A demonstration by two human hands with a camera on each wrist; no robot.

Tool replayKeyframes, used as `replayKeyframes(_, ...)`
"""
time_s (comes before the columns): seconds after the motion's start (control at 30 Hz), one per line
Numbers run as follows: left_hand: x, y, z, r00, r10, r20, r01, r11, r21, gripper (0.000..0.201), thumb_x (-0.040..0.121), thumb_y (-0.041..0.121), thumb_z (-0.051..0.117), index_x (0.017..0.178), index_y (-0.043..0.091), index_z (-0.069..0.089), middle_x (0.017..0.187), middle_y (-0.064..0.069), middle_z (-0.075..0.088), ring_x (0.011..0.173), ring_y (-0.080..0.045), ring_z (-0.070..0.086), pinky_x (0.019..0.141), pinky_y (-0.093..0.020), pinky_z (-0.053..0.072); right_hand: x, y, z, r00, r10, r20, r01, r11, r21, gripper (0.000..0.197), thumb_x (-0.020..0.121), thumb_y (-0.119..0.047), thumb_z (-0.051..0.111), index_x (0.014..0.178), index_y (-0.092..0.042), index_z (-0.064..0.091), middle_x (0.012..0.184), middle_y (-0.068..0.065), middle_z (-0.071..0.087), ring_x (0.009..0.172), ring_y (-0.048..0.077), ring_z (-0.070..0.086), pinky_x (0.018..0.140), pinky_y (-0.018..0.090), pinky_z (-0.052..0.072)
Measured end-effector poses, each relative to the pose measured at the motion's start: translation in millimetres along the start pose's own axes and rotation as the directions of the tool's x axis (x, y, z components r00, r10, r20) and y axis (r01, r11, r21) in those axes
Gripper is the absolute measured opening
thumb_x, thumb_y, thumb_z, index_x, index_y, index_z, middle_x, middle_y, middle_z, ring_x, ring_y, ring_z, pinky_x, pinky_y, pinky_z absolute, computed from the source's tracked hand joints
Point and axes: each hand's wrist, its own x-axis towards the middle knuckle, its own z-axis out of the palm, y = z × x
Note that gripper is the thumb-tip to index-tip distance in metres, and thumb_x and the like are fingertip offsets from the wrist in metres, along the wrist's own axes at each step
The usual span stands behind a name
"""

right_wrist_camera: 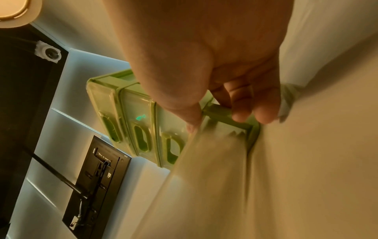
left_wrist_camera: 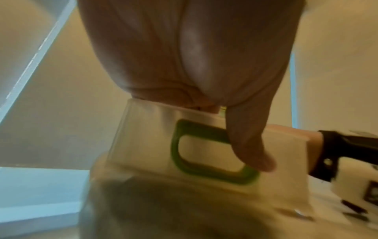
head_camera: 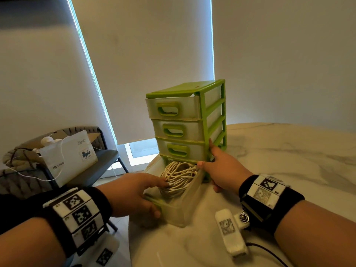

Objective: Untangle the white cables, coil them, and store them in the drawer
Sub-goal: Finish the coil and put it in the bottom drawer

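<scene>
Along the back wall: pale roller blinds [head_camera: 154,64] down, daylight at their edges | left: grey chair [head_camera: 107,157] carrying a white bag [head_camera: 71,157] | marbled white table [head_camera: 289,151] bears a green drawer unit [head_camera: 185,88] near its edge | bottom drawer [head_camera: 179,211] pulled out | left hand [head_camera: 131,191] grips its front wall | right hand [head_camera: 225,170] grasps the unit's frame | white cables [head_camera: 179,176] coiled inside the drawer

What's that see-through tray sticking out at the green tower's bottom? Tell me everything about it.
It is the frosted clear plastic bottom drawer of the green-framed drawer tower, with a green loop handle on its front. It is pulled far out over the white marble table and holds a coil of white cable. The left hand grips its front wall; the right hand holds the frame beside it, thumb on the drawer's rim.
</scene>
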Motion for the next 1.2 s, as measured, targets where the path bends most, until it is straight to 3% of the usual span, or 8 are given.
replayKeyframes(0.2,17.1,2.9,-14.3,0.996,-0.049,-0.080,0.054,0.996,0.064,0.116,0.024,0.083,0.073,0.131,0.047,0.048,0.145,0.017,0.038,0.136,-0.015,0.034,0.117,-0.040,0.029,10.3,4.3,-8.4,0.997,-0.067,-0.024,0.063,0.990,-0.130,0.080,0.094,-0.042,0.059,0.154,-0.050,0.006,0.128,0.003,0.060,0.069,0.011,0.047,0.062,0.027,0.047)
replayKeyframes(0.33,38.5,-2.5,-5.0,0.926,-0.164,-0.339,0.137,0.985,-0.104,0.167,0.011,0.076,0.084,0.152,0.025,0.011,0.157,0.000,0.020,0.144,-0.023,0.026,0.118,-0.042,0.032,6.0,1.2,-13.1,0.997,-0.072,-0.005,0.071,0.988,-0.135,0.077,0.095,-0.042,0.059,0.154,-0.048,0.011,0.096,-0.003,0.068,0.068,0.012,0.058,0.067,0.031,0.051)
replayKeyframes(0.4,53.6,-2.3,-3.6,0.917,-0.179,-0.356,0.077,0.956,-0.283,0.178,0.008,0.070,0.089,0.154,0.030,-0.004,0.162,-0.002,0.019,0.147,-0.024,0.027,0.118,-0.044,0.032,3.3,-0.9,-14.4,0.996,-0.087,0.003,0.087,0.983,-0.159,0.076,0.094,-0.043,0.059,0.154,-0.048,0.012,0.107,-0.004,0.069,0.083,0.014,0.064,0.079,0.031,0.054)
replayKeyframes(0.53,84.9,-8.4,-9.8,0.892,-0.162,-0.421,-0.054,0.887,-0.458,0.143,0.016,0.049,0.100,0.132,0.042,0.016,0.131,0.009,0.054,0.119,-0.019,0.058,0.100,-0.044,0.053,1.1,1.4,-12.3,0.993,-0.101,0.066,0.113,0.970,-0.214,0.088,0.086,-0.054,0.064,0.154,-0.048,0.009,0.142,0.000,0.057,0.123,0.020,0.058,0.104,0.032,0.046)
replayKeyframes(0.67,97.5,-4.0,-13.7,0.853,-0.222,-0.473,-0.019,0.892,-0.453,0.127,0.019,0.045,0.100,0.118,0.031,0.022,0.116,0.007,0.053,0.109,-0.017,0.056,0.094,-0.037,0.052,2.2,6.3,-2.8,0.986,-0.089,0.139,0.116,0.973,-0.199,0.129,0.056,-0.062,0.082,0.155,-0.045,0.001,0.152,-0.005,0.045,0.134,0.018,0.049,0.112,0.039,0.042)
replayKeyframes(0.87,95.6,-7.0,-13.1,0.870,-0.223,-0.439,-0.017,0.877,-0.480,0.090,0.050,0.025,0.099,0.120,0.025,0.042,0.106,-0.001,0.063,0.095,-0.023,0.067,0.087,-0.045,0.059,8.8,12.5,-21.1,0.996,-0.087,-0.022,0.086,0.996,-0.035,0.068,0.084,-0.020,0.073,0.144,-0.032,0.043,0.109,-0.002,0.069,0.093,0.016,0.068,0.078,0.029,0.056)
replayKeyframes(1.0,94.9,-14.8,-8.9,0.896,-0.169,-0.410,-0.026,0.903,-0.429,0.058,0.075,0.015,0.085,0.122,0.029,0.053,0.097,-0.004,0.067,0.082,-0.023,0.071,0.078,-0.042,0.062,12.9,19.3,-32.8,1.000,-0.016,0.007,0.014,0.984,0.177,0.060,0.080,-0.007,0.072,0.133,-0.029,0.054,0.088,0.005,0.064,0.069,0.018,0.064,0.062,0.029,0.051)
replayKeyframes(1.2,90.6,-12.0,-2.2,0.941,-0.144,-0.305,-0.044,0.843,-0.536,0.060,0.080,0.015,0.081,0.121,0.042,0.047,0.113,0.001,0.063,0.100,-0.022,0.068,0.085,-0.042,0.060,19.5,25.0,-35.2,1.000,-0.004,0.009,0.002,0.964,0.264,0.050,0.075,0.002,0.059,0.114,-0.029,0.060,0.086,0.013,0.057,0.058,0.022,0.053,0.056,0.032,0.046)
